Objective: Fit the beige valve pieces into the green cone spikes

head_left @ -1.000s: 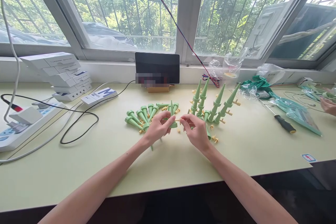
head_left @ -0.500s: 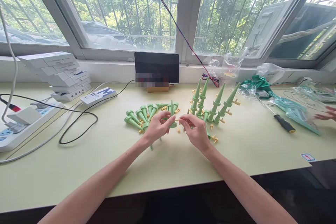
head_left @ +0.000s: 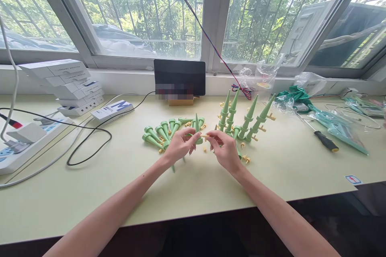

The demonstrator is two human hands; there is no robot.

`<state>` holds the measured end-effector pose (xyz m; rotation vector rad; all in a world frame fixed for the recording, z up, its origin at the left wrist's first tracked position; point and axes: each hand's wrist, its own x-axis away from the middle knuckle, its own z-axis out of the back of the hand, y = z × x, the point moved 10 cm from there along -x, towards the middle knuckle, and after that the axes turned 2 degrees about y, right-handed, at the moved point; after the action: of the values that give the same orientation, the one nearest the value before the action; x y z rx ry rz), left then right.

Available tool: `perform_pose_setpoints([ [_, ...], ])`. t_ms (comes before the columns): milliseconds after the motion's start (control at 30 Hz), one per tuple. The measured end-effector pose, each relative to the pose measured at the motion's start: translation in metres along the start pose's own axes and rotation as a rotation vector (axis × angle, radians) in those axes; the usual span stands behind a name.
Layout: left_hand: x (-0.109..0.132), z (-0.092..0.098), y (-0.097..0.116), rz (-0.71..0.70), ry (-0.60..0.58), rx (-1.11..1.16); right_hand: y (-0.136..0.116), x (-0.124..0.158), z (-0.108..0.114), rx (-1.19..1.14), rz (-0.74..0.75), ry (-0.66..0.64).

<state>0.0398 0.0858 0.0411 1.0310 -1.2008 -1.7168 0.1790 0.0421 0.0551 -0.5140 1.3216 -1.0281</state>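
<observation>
The left hand (head_left: 181, 143) has its thumb and fingers clamped on a green spike (head_left: 197, 124), held point up above the table (head_left: 193, 192), between its near and far edges. The right hand (head_left: 224, 146) pinches a small yellow valve (head_left: 205, 137) between thumb and fingertips, its end against or just beside the spike's lower part; whether it is seated I cannot tell.

Just beyond the left hand, loose spikes (head_left: 164, 129) lie fanned out with valves among them. Beyond the right hand, four stacks (head_left: 248, 118) of spikes stand point up, valves jutting from their sides. Two or so loose valves (head_left: 246, 160) lie just beside the right hand, on the side away from the spike.

A tablet (head_left: 179, 76) leans near the far edge, with a pile of boxes (head_left: 75, 73) left of it. A screwdriver (head_left: 326, 141) lies well right of the stacks, beside a teal bag (head_left: 339, 129).
</observation>
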Motion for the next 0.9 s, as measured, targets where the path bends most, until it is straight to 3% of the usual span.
perform_pose_setpoints([
  [900, 0.0012, -0.0003, 0.0013, -0.068, 0.016, 0.03, 0.0032, 0.0009, -0.0003, 0.08, -0.054, -0.051],
])
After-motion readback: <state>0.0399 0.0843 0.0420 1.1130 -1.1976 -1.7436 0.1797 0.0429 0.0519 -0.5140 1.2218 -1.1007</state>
